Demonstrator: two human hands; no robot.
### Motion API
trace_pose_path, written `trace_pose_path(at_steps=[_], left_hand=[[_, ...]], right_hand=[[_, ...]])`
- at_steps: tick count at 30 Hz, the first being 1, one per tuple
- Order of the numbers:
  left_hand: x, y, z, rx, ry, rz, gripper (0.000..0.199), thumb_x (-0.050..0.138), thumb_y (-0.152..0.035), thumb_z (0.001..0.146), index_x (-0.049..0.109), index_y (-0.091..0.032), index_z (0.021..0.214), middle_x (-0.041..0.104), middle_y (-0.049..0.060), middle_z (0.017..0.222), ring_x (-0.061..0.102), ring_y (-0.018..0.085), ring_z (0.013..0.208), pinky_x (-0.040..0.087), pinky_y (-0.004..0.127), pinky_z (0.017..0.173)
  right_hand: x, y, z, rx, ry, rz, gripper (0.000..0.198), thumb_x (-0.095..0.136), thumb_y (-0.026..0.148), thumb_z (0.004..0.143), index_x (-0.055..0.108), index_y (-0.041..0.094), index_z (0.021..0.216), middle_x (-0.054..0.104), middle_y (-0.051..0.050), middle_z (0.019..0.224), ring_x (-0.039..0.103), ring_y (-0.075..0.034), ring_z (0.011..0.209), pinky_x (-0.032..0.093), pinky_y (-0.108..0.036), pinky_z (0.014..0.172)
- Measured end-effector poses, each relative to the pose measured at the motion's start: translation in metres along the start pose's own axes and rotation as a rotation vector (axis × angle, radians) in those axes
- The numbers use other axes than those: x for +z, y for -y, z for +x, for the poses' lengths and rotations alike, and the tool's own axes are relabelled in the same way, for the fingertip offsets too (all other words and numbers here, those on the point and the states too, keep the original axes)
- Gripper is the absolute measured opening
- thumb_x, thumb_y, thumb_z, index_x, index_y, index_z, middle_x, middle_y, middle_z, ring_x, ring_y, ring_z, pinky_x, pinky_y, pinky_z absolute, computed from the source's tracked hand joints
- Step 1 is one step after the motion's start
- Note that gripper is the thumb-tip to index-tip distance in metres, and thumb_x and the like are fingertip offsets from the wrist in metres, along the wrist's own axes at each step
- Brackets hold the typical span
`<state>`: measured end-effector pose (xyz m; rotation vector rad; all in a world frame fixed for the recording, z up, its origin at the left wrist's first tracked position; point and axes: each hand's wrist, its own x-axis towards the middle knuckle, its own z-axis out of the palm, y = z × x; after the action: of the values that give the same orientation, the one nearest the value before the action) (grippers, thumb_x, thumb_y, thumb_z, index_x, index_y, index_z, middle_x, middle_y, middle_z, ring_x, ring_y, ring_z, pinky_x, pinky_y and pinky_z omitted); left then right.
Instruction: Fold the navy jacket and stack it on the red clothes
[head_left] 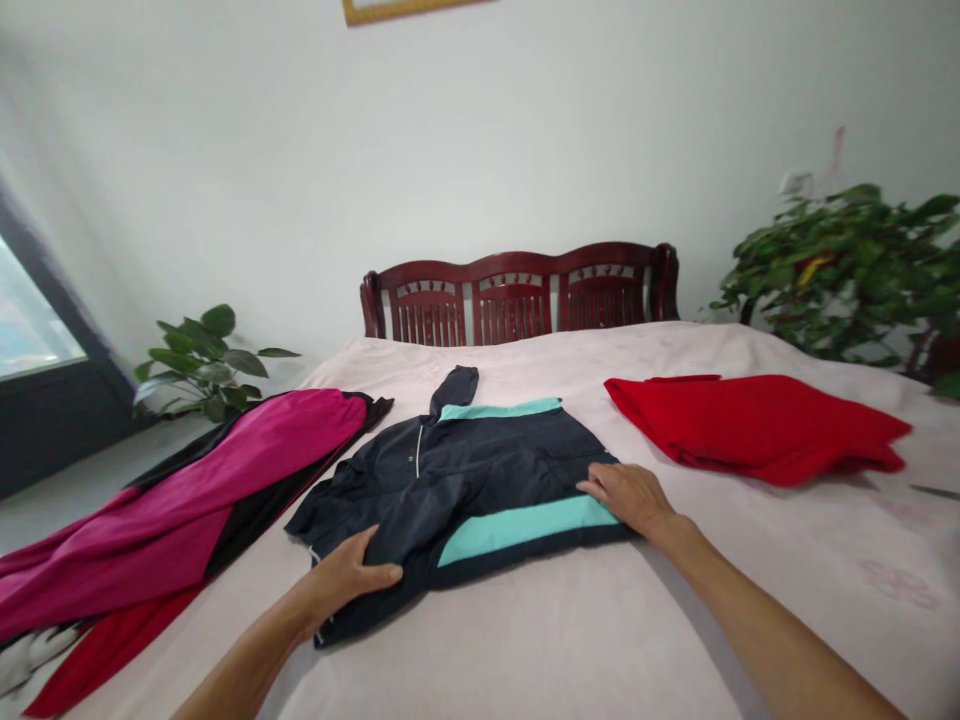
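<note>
A dark navy jacket (pixel 517 470) with turquoise side panels and white piping lies spread out in front of me. One of its sleeves (pixel 455 390) sticks out at the far side. My left hand (pixel 345 580) is closed on the near left part of the jacket, by the shoulder, with its thumb on top of the cloth. At the right end, beside the near turquoise strip, my right hand (pixel 626 495) grips the hem with bent fingers. Some fingertips of both hands are hidden by the cloth.
The jacket rests on a bed with a pale pink sheet (pixel 525 640). A folded red garment (pixel 757 425) lies to the right. Magenta and black clothes (pixel 247 480) are piled along the left edge. Behind stand a dark red wooden headboard (pixel 517 295) and leafy plants (pixel 847 270).
</note>
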<state>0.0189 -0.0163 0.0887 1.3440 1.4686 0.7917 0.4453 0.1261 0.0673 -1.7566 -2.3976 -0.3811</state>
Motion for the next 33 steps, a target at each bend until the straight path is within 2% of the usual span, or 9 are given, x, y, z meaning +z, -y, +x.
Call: trace_pose_path(at_steps=[6, 10, 14, 17, 20, 23, 28, 31, 33], left_hand=[[-0.01, 0.012, -0.027, -0.004, 0.0, -0.013, 0.059, 0.071, -0.052, 0.075, 0.066, -0.021, 0.126, 0.073, 0.004, 0.122, 0.067, 0.029, 0.112, 0.049, 0.039, 0.103], [-0.027, 0.024, -0.019, 0.007, 0.036, 0.203, 0.049, 0.073, -0.039, 0.071, 0.071, -0.023, 0.117, 0.076, 0.004, 0.113, 0.067, 0.032, 0.111, 0.048, 0.041, 0.102], [-0.027, 0.026, -0.017, -0.004, -0.25, 0.565, 0.069, 0.073, -0.04, 0.069, 0.06, -0.022, 0.135, 0.072, 0.011, 0.12, 0.065, 0.037, 0.113, 0.048, 0.045, 0.099], [-0.009, 0.02, -0.024, 0.213, -0.438, 0.791, 0.064, 0.062, -0.041, 0.083, 0.05, -0.025, 0.144, 0.061, 0.012, 0.136, 0.06, 0.034, 0.122, 0.045, 0.047, 0.105], [0.02, 0.02, -0.03, 0.546, -0.285, 0.921, 0.045, 0.05, -0.034, 0.095, 0.056, -0.031, 0.139, 0.059, 0.007, 0.141, 0.053, 0.027, 0.131, 0.04, 0.044, 0.113], [0.045, 0.029, -0.029, 0.683, -0.053, 0.983, 0.05, 0.052, -0.03, 0.095, 0.049, -0.034, 0.146, 0.056, 0.004, 0.146, 0.046, 0.027, 0.139, 0.037, 0.046, 0.117], [0.051, 0.043, -0.027, 0.618, 0.055, 1.013, 0.066, 0.06, -0.026, 0.091, 0.038, -0.037, 0.152, 0.045, 0.004, 0.157, 0.041, 0.03, 0.143, 0.032, 0.055, 0.12], [0.045, 0.044, -0.034, 0.565, 0.102, 0.956, 0.068, 0.059, -0.027, 0.091, 0.035, -0.039, 0.153, 0.037, 0.002, 0.161, 0.038, 0.029, 0.145, 0.029, 0.054, 0.122], [0.042, 0.044, -0.041, 0.514, 0.141, 0.892, 0.067, 0.056, -0.027, 0.093, 0.032, -0.04, 0.154, 0.036, 0.001, 0.161, 0.04, 0.027, 0.145, 0.031, 0.049, 0.121]], right_hand=[[0.005, 0.002, 0.006, -0.01, -0.019, 0.113, 0.027, 0.055, 0.045, 0.094, 0.066, 0.024, 0.082, 0.072, -0.006, 0.083, 0.066, -0.023, 0.082, 0.037, -0.033, 0.073], [0.018, 0.005, -0.001, 0.046, -0.022, 0.164, 0.017, 0.057, 0.038, 0.093, 0.065, 0.023, 0.092, 0.071, -0.006, 0.088, 0.064, -0.024, 0.09, 0.039, -0.035, 0.082], [0.01, 0.014, 0.006, 0.138, -0.007, 0.229, 0.023, 0.05, 0.037, 0.095, 0.066, 0.022, 0.089, 0.072, -0.01, 0.094, 0.064, -0.026, 0.098, 0.04, -0.037, 0.085], [0.001, 0.029, 0.026, 0.228, 0.018, 0.339, 0.04, 0.037, 0.047, 0.099, 0.067, 0.021, 0.103, 0.072, -0.013, 0.106, 0.066, -0.026, 0.099, 0.043, -0.037, 0.081], [0.0, 0.048, 0.051, 0.295, 0.083, 0.475, 0.051, 0.053, 0.062, 0.086, 0.068, 0.019, 0.109, 0.073, -0.014, 0.104, 0.069, -0.028, 0.092, 0.047, -0.036, 0.074], [0.002, 0.065, 0.071, 0.308, 0.097, 0.625, 0.043, 0.08, 0.048, 0.064, 0.071, 0.018, 0.093, 0.074, -0.011, 0.089, 0.07, -0.028, 0.084, 0.049, -0.034, 0.071], [-0.02, 0.066, 0.087, 0.297, -0.194, 0.911, 0.031, 0.062, 0.034, 0.077, 0.066, 0.019, 0.105, 0.073, -0.008, 0.094, 0.067, -0.024, 0.092, 0.052, -0.033, 0.078], [-0.039, 0.036, 0.081, 0.312, -0.441, 1.105, 0.04, 0.05, 0.036, 0.083, 0.056, 0.02, 0.12, 0.07, -0.008, 0.111, 0.065, -0.021, 0.1, 0.054, -0.033, 0.083], [-0.04, 0.009, 0.066, 0.351, -0.585, 1.393, 0.039, 0.058, 0.039, 0.078, 0.058, 0.021, 0.113, 0.07, -0.007, 0.108, 0.066, -0.021, 0.097, 0.055, -0.034, 0.08]])
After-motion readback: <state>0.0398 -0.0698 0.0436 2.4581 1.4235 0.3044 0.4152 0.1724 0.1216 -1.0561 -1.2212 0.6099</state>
